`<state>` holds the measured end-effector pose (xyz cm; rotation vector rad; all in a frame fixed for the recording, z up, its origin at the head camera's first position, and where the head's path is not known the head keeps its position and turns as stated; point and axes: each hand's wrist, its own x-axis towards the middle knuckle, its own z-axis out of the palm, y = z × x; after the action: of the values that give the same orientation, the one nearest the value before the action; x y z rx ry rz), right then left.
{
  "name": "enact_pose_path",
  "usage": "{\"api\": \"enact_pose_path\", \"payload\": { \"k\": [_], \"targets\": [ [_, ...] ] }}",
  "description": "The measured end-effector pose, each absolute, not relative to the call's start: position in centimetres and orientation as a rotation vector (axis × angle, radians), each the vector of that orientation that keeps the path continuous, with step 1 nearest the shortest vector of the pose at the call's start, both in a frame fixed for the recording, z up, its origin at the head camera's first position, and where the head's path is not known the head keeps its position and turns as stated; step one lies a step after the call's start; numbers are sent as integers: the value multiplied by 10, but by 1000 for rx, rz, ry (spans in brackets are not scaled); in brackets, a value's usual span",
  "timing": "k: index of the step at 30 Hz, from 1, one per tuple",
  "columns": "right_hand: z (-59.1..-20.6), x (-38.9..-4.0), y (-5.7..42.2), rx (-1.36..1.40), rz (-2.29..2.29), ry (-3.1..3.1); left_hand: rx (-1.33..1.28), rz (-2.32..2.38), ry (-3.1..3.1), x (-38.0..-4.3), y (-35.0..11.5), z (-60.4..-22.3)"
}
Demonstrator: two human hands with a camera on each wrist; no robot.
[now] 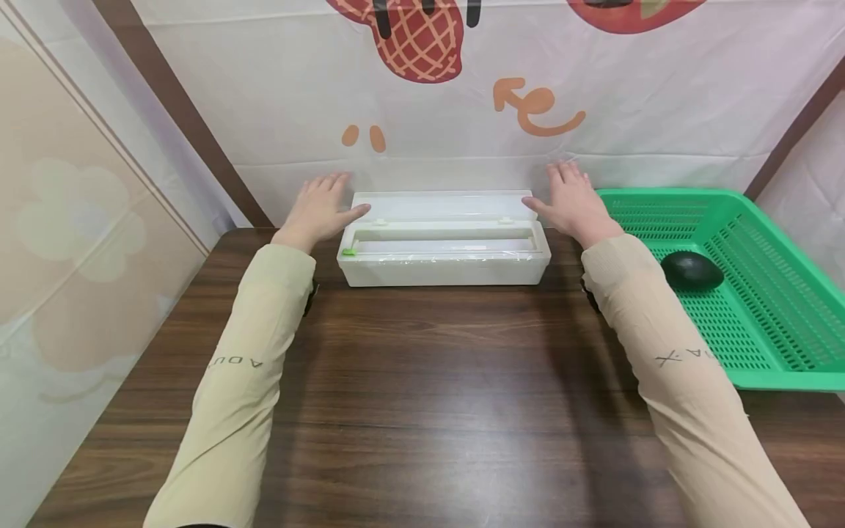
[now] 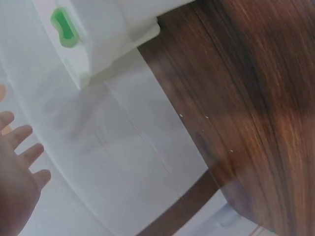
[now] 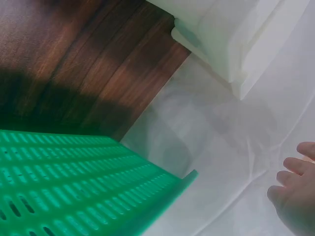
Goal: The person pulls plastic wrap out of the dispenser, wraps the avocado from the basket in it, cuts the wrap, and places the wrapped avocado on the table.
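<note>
A long white plastic wrap dispenser (image 1: 442, 273) stands at the back of the table, its hinged lid (image 1: 442, 204) tilted back. Inside lies a pale roll (image 1: 445, 246), and clear film hangs wrinkled over the front edge. A small green slider (image 1: 349, 252) sits at the left end. My left hand (image 1: 321, 211) is at the lid's left end, fingers extended and thumb by its edge. At the opposite end, my right hand (image 1: 573, 205) holds a similar pose, thumb at the lid corner. Whether either thumb touches the lid I cannot tell.
To the right, a green perforated basket (image 1: 746, 359) contains a dark, glossy oval object (image 1: 692, 270). A white printed curtain (image 1: 449, 139) hangs directly behind the dispenser. The brown wood-grain table (image 1: 422, 396) extends forward from it.
</note>
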<state>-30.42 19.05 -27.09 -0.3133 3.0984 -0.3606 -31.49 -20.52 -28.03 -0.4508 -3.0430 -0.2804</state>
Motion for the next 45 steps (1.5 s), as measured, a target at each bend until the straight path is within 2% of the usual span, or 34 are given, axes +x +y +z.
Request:
{"api": "enact_pose_path", "payload": {
  "k": [45],
  "targets": [
    [-268,-284,162,-627,-130,3045,-758,-236,-2986,-295,-173,-285]
  ]
}}
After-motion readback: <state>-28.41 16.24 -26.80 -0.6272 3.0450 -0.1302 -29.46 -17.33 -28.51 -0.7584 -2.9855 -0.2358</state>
